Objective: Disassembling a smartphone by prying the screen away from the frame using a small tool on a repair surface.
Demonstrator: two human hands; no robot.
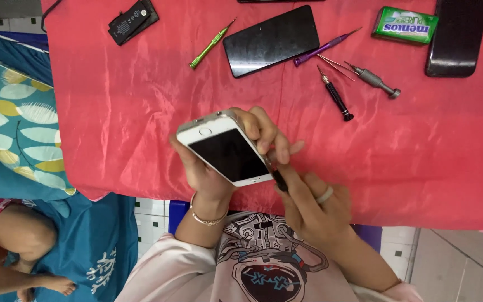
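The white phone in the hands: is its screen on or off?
Off. The screen of the white phone is plain black, with no light or picture, while the left hand holds it.

both hands raised together, left hand (211, 168) cupped, right hand (311, 210) pinching

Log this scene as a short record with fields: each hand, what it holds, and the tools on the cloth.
left hand: grips a white smartphone, screen up
right hand: holds a dark screwdriver at the phone's bottom edge
surface: red cloth
tools: green screwdriver, purple screwdriver, black screwdriver, grey screwdriver
other: black phone, battery, green gum pack
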